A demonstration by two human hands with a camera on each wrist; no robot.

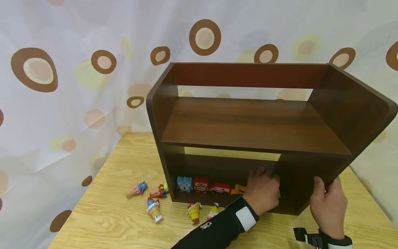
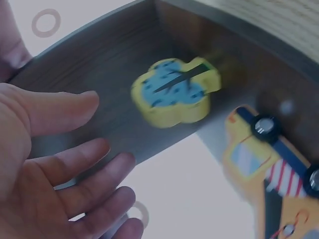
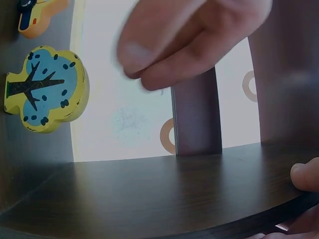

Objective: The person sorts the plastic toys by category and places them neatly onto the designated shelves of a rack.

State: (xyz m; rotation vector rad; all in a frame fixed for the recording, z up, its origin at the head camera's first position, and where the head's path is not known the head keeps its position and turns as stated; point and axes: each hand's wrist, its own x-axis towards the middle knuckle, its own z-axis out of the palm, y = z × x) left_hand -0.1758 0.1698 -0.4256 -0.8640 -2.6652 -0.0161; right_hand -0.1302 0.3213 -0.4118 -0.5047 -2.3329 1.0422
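My left hand [image 1: 262,190] reaches into the lower compartment of a dark brown wooden shelf [image 1: 255,121]. In the left wrist view its fingers are loosely extended, apart from a yellow-edged blue tree-shaped block [image 2: 172,92]. That block stands on the compartment floor near the right panel; in the head view the left hand hides most of it. At the shelf's right panel, my right hand [image 1: 329,207] grips the front edge, thumb inside and fingers outside. A yellow toy vehicle [image 1: 238,189] stands left of the tree block.
Farther left in the compartment stand a red vehicle block [image 1: 220,188], a red block with a face [image 1: 200,185] and a blue one [image 1: 184,184]. Several ice-cream-shaped figures [image 1: 153,209] lie on the wooden table [image 1: 102,211] before and left of the shelf. A patterned curtain [image 1: 77,86] hangs behind.
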